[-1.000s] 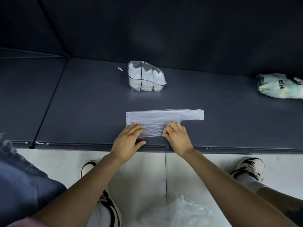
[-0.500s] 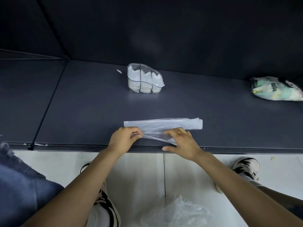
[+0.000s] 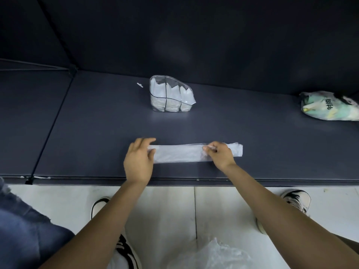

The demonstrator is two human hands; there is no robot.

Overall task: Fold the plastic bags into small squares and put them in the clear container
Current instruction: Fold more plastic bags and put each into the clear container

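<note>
The plastic bag point(image 3: 178, 153) lies on the dark desk point(image 3: 97, 133) as a long narrow strip running from 9 o'clock to 3 o'clock, near the front edge. The clear container point(image 3: 171, 96) stands well apart at 12 o'clock from the strip and already holds folded white bags in its compartments.

Hand state: the left hand point(image 3: 138, 160) grasps the 9 o'clock end of the strip, thumb and fingers curled around it. The right hand point(image 3: 218, 153) pinches the strip's far edge toward its 3 o'clock end; a short tail extends beyond that hand.

Handling properties, as judged: the film is very light, thin, soft and slippery. It has no stiffness and will likely spring open or slide unless pressed flat. Trapped air may resist creasing.

Recommended hold: grip one end at its corners, fold it over the strip, and press each crease against the desk with flat fingers.

A loose crumpled bag point(image 3: 211, 257) lies on the floor at 6 o'clock. A printed bag point(image 3: 328, 106) rests at 2 o'clock.
</note>
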